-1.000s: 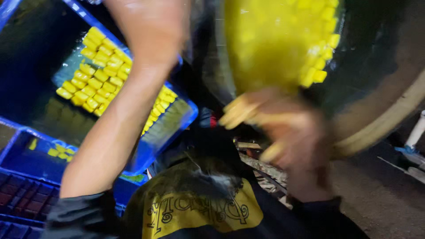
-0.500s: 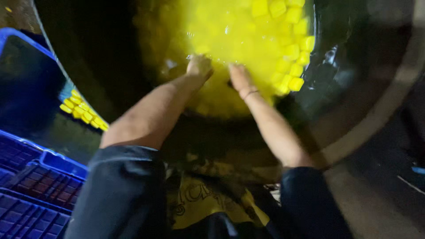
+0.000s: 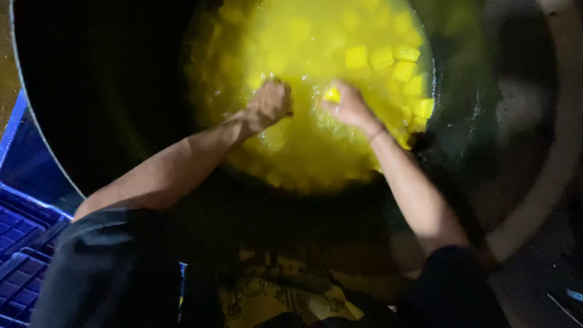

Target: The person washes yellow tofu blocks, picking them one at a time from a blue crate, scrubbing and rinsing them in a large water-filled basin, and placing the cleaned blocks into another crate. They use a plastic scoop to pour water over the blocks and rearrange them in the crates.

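Big dark round metal pan [image 3: 103, 91]: it fills most of the frame, its rim curving down the left and the right side; it is wide and deep, so I think it keeps the liquid and the pieces together.
Bright yellow liquid [image 3: 316, 152]: it lies in a pool in the upper centre of the frame, inside the pan.
Small yellow cubes of soft food [image 3: 388, 61]: they float mostly at the upper right of the pool, close together.
Left hand [image 3: 267, 104]: it is curled into a loose fist at the surface of the liquid, centre of the frame; what is inside I cannot tell.
Right hand [image 3: 347, 104]: fingers bent narrow, pinching one yellow piece [image 3: 332, 95] just above the liquid.
Blue plastic crates [image 3: 21, 243]: at the lower left, outside the pan.
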